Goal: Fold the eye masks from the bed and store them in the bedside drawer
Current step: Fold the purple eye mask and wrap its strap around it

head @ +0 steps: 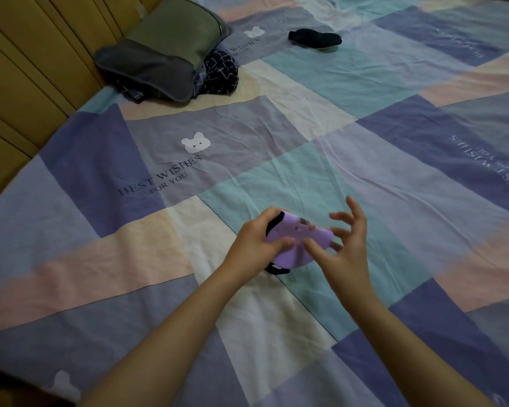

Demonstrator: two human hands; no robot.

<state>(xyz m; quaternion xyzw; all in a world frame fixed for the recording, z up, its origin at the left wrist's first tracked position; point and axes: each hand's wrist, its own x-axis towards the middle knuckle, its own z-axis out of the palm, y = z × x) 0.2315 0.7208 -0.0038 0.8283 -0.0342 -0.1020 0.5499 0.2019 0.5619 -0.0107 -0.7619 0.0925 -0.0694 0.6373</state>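
Note:
A purple eye mask (299, 240) with a black strap is held just above the patchwork bed sheet (350, 160) near the front middle. My left hand (257, 240) grips its left end, fingers curled over the top and thumb on the front. My right hand (346, 245) touches the mask's right end with its thumb and lower fingers, the other fingers spread. A black eye mask (315, 39) lies flat on the sheet at the far middle. No drawer is in view.
Grey and green pillows (159, 51) are stacked at the far left over a dark patterned cloth (221, 73). A wooden headboard (21, 71) runs along the left edge of the bed.

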